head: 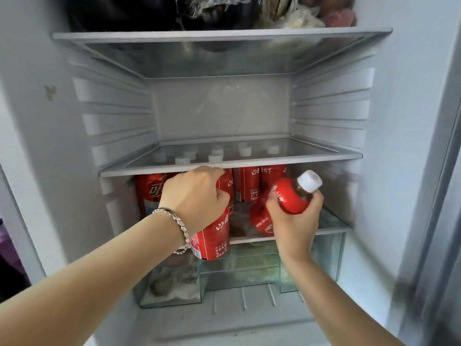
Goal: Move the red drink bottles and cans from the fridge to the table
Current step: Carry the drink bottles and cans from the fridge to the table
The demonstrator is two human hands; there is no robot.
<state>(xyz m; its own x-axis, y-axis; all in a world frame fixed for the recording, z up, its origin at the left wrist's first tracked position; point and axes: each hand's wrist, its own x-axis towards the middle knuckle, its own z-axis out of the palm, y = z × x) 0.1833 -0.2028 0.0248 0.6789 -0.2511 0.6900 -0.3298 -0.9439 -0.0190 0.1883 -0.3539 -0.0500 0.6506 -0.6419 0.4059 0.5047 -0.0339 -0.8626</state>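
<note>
Fridge (219, 108) door open, both arms reaching in: this looks like the pick-up step, with two drinks in hand and none carried off yet. The red stock sits on the lower shelf (331, 229), under a glass shelf (287, 159) through which white caps show. Below is a clear drawer (326, 260) with pale packets in it, and bagged food fills the top level. Neither is part of the job.

The left bottle (214, 236) is about upright, its red-labelled lower half hanging past the shelf's front edge. The right bottle (291, 196) is tilted, its white cap (309, 181) pointing up and to the right, and its body is clear of the shelf. A third bottle (259, 221) lies low just beside the right hand. I cannot tell whether that hand holds it too. More bottles (247, 186) stand upright at the back, and a red can (149, 193) stands at the far left.

The left hand (197, 196) has its fingers (222, 196) curled tight round the upper part of the left bottle. The right hand (294, 221) grips the right bottle from below, round its lower body. A metal bracelet (179, 226) circles the left wrist.

Next, I would say, both bottles have to come out under the glass shelf's edge without knocking it. Then comes a turn to the table, which is not in view. The tilted bottle may want a firmer hold first. Several drinks remain, so more trips seem likely.
</note>
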